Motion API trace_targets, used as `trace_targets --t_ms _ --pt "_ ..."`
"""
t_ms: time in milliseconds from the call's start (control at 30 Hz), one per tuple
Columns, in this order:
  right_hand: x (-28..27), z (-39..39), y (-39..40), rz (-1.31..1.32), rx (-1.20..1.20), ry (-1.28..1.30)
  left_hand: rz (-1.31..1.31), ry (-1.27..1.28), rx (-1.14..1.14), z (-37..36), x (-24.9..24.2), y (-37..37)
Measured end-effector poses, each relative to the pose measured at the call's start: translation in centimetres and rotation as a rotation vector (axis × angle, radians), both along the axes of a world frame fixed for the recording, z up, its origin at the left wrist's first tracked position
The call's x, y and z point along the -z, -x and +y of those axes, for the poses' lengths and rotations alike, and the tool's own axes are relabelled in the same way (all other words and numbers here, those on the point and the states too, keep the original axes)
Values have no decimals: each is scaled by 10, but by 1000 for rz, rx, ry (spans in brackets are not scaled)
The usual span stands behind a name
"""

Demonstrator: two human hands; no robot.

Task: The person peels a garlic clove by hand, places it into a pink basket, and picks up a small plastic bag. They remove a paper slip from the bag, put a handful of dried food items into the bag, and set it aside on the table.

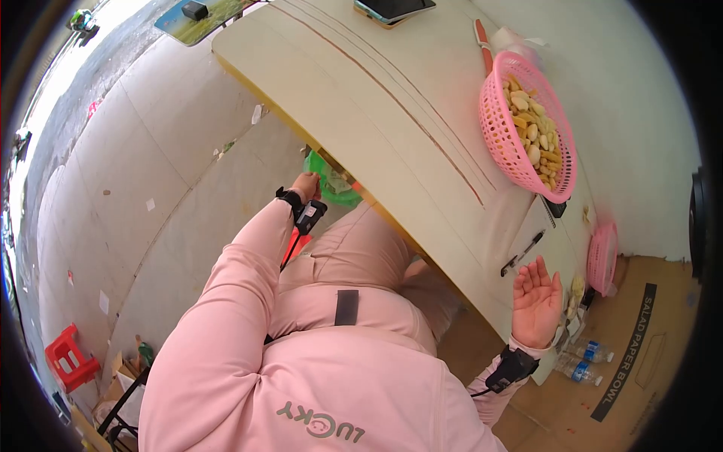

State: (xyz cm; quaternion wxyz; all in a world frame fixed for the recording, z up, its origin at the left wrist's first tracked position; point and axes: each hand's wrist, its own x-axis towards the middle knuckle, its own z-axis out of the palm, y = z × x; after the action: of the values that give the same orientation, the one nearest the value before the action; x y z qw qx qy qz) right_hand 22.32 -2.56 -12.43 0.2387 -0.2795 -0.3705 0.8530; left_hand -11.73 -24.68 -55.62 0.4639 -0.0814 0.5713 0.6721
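Observation:
My left hand (306, 184) hangs low by the table's edge, its fingers curled closed. Whatever they hold, if anything, is hidden. Right beside it is a green plastic bag (339, 187) with pale scraps inside, partly under the tabletop. My right hand (537, 301) lies palm up over the near right corner of the table (361, 98), fingers stretched out and nothing in it. Close to its fingertips lies a black pen (523, 254). Farther up stands a pink perforated basket (493, 124) filled with pale cream and yellow pieces resembling peeled garlic cloves (533, 132).
A red-handled tool (483, 45) lies behind the basket, and a phone (393, 9) sits at the far edge. To the right are another pink basket (602, 260), plastic water bottles (591, 350) and a cardboard box (640, 331). A red stool (71, 358) stands on the floor at left.

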Motion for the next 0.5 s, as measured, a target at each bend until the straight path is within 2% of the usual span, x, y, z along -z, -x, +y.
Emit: trace_targets --t_ms 33,67,133,200,267,300,333,367,500 --pt "-1 0 -1 -17 20 -4 -43 -102 -33 1 8 4" --pt "-2 0 0 -33 40 -6 -49 -101 -38 4 14 7" --pt "-2 0 1 -40 34 -10 96 101 50 11 8 11" --pt "-2 -1 4 -43 27 -14 122 91 70 12 9 18" --pt "-1 -1 7 -35 24 -17 131 -29 59 15 17 24" --pt "0 -1 7 -37 21 -19 -84 -231 -119 25 13 25" --pt "1 0 7 -34 4 -16 -85 -231 -121 25 22 31" --pt "1 1 8 -29 -11 -14 198 -90 13 24 31 38" --pt "0 -2 10 -12 -15 -20 1323 503 558 4 117 62"
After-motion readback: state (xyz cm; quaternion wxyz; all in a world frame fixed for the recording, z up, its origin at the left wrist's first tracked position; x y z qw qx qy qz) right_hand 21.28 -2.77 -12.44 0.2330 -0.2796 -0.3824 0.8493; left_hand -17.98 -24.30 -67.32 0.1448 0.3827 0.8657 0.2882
